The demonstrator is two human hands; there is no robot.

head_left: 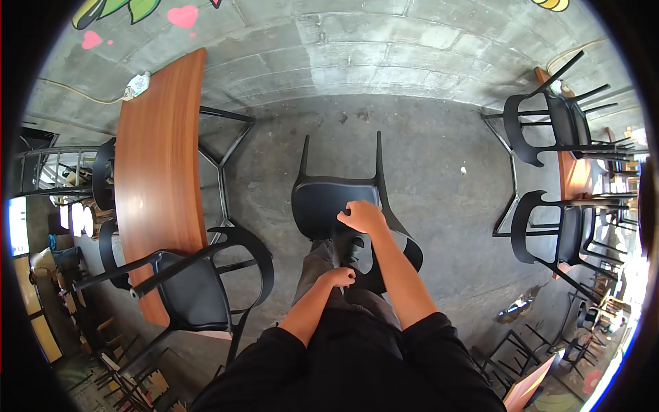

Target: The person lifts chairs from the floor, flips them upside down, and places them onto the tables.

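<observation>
A black chair (328, 203) stands or leans right in front of me. Two of its legs point away from me, and its curved back (412, 253) is on the right. My right hand (364, 216) is closed in a fist over the near edge of the seat. Closer to my body, my left hand (340, 277) is also closed, by my lap. A dark, partly glossy shape (348, 248) lies between the two hands; its kind cannot be made out. What either hand grips is hidden by the fingers.
A long wooden table (161, 178) stands at the left, with an upturned black chair (195, 292) resting on its near end. More black chairs (570, 230) sit upturned on a table at the right. A grey block wall (357, 55) rises ahead, beyond the concrete floor (446, 151).
</observation>
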